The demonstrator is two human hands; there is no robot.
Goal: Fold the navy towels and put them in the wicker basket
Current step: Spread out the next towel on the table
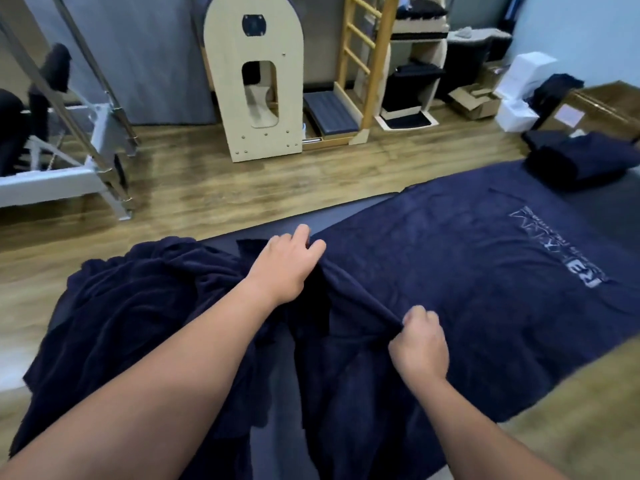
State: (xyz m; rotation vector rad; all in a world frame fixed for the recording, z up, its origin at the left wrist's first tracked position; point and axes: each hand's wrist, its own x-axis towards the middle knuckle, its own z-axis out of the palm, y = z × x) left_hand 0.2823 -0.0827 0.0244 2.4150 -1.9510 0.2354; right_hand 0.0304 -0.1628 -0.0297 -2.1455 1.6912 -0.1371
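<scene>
A navy towel with a pale printed logo lies spread flat over a dark padded bench, stretching to the right. My left hand grips its far corner, fingers curled over the bunched edge. My right hand pinches the near corner of the same edge in a fist. A heap of crumpled navy towels lies on the bench to the left, under my left forearm. Folded navy towels are stacked at the bench's far right end. No wicker basket is in view.
The grey bench pad shows along the far edge. Beyond it is wood floor with a pale wooden arched unit, a ladder frame, a metal frame at left, and white and cardboard boxes at right.
</scene>
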